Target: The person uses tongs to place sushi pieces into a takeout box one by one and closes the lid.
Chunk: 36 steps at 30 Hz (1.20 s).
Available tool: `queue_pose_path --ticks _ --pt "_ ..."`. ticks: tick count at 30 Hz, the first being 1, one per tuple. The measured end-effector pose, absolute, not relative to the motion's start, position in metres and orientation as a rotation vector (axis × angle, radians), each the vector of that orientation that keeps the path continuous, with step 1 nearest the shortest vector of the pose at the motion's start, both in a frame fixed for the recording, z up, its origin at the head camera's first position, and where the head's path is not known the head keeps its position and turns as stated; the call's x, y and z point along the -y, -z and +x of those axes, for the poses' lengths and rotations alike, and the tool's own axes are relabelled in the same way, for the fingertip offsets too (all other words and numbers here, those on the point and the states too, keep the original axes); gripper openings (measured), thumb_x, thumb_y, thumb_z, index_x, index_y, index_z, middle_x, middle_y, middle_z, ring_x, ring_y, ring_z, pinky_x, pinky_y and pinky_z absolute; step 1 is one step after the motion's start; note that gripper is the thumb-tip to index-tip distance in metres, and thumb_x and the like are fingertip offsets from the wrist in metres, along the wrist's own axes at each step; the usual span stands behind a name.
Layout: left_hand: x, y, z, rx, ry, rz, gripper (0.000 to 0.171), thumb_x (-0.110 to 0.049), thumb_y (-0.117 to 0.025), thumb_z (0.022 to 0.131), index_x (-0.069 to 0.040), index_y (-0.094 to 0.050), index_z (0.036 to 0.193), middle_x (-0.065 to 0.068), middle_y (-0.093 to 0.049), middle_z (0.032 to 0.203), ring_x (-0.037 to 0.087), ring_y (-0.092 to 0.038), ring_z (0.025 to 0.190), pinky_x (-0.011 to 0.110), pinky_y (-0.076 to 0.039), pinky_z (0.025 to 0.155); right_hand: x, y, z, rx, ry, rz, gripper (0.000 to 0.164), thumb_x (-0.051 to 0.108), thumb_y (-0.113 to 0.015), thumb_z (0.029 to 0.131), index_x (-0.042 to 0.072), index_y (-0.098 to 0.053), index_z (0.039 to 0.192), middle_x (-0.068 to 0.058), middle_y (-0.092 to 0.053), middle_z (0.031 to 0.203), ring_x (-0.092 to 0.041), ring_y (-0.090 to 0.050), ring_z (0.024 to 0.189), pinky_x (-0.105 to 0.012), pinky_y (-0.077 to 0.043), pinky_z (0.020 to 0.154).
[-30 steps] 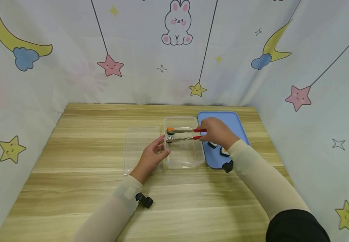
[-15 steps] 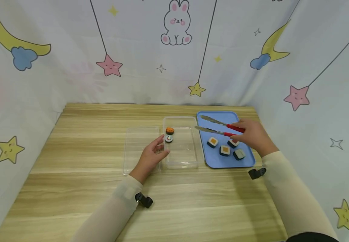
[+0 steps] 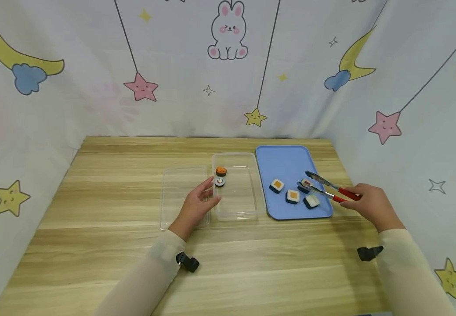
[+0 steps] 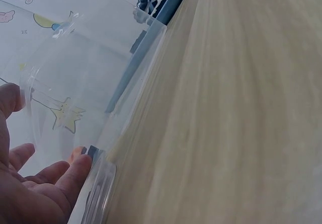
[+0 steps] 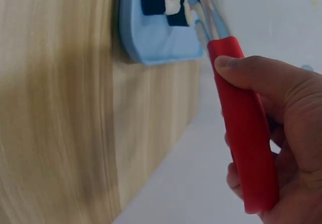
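My right hand (image 3: 374, 205) holds a pair of tongs with red handles (image 5: 244, 128). The metal tips are spread at a toy sushi piece (image 3: 302, 190) on the blue tray (image 3: 283, 160); whether they touch it I cannot tell. Other sushi pieces lie close by: two with yellow-orange centres (image 3: 292, 196) and a pale-topped one (image 3: 312, 201). The fingers of my left hand (image 3: 195, 202) rest, loosely extended, at the left wall of a clear plastic box (image 3: 237, 217). Inside that box, an orange-topped sushi (image 3: 221, 171) sits behind a round white roll (image 3: 219, 181).
Left of the box, partly behind my left hand, lies a clear lid-like tray (image 3: 182, 186). The wooden table (image 3: 125, 188) meets a printed cloth backdrop (image 3: 180, 116) at the back and sides. The blue tray stands right beside the box.
The tongs have let go of a sushi piece in the box, and my right hand has carried them rightward and toward me, over the blue tray. My left hand has stayed put.
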<state>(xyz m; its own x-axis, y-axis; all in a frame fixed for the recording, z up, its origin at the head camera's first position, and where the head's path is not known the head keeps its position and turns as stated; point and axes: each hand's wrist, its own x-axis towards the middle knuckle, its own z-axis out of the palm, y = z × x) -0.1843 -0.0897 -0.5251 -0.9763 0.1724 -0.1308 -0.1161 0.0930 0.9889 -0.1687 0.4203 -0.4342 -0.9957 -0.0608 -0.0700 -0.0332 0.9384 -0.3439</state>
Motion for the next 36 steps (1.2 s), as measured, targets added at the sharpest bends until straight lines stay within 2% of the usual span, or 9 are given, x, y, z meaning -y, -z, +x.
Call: queue_pose_path --ticks 9,18,23,30,36 --pt "0.090 0.523 -0.183 -2.144 -1.969 0.041 0.073 -0.019 -0.077 0.096 -0.020 -0.043 0.160 0.006 -0.044 0.161 0.030 -0.048 0.143 0.053 -0.040 0.115 -0.425 0.436 -0.161 -3.014 0.541 -0.087 0.049 0.029 -0.085 0.086 -0.003 -0.074 0.123 -0.020 -0.071 0.106 -0.031 -0.065 0.087 -0.037 -0.051 0.066" --pt "0.090 0.523 -0.183 -2.159 -1.964 0.030 0.072 -0.017 -0.077 0.096 -0.021 -0.044 0.159 0.005 -0.046 0.160 0.029 -0.049 0.142 0.053 -0.040 0.115 -0.423 0.435 -0.162 -3.040 0.548 -0.096 0.050 0.027 -0.086 0.086 -0.004 -0.074 0.123 -0.025 -0.070 0.111 -0.035 -0.065 0.090 -0.048 -0.054 0.074" --pt "0.089 0.524 -0.184 -2.158 -1.966 0.038 0.072 -0.016 -0.076 0.096 -0.021 -0.043 0.160 0.008 -0.045 0.161 0.030 -0.049 0.143 0.054 -0.039 0.115 -0.417 0.429 -0.168 -3.083 0.579 -0.136 0.049 0.026 -0.088 0.085 -0.005 -0.074 0.120 -0.023 -0.070 0.108 -0.035 -0.064 0.089 -0.047 -0.054 0.073" --pt "0.089 0.525 -0.183 -2.159 -1.976 0.035 0.072 -0.017 -0.076 0.096 -0.021 -0.044 0.160 0.007 -0.047 0.160 0.030 -0.050 0.142 0.053 -0.041 0.114 -0.390 0.404 -0.185 -3.056 0.642 -0.094 0.054 0.032 -0.086 0.088 0.000 -0.072 0.129 -0.023 -0.068 0.116 -0.036 -0.061 0.097 -0.048 -0.053 0.079" --pt "0.090 0.525 -0.183 -2.163 -1.973 0.040 0.073 -0.016 -0.076 0.096 -0.020 -0.042 0.160 0.006 -0.046 0.160 0.029 -0.050 0.142 0.053 -0.041 0.114 -0.357 0.389 -0.205 -3.033 0.683 -0.185 0.055 0.035 -0.085 0.089 0.003 -0.072 0.131 -0.023 -0.068 0.121 -0.036 -0.062 0.100 -0.049 -0.055 0.081"
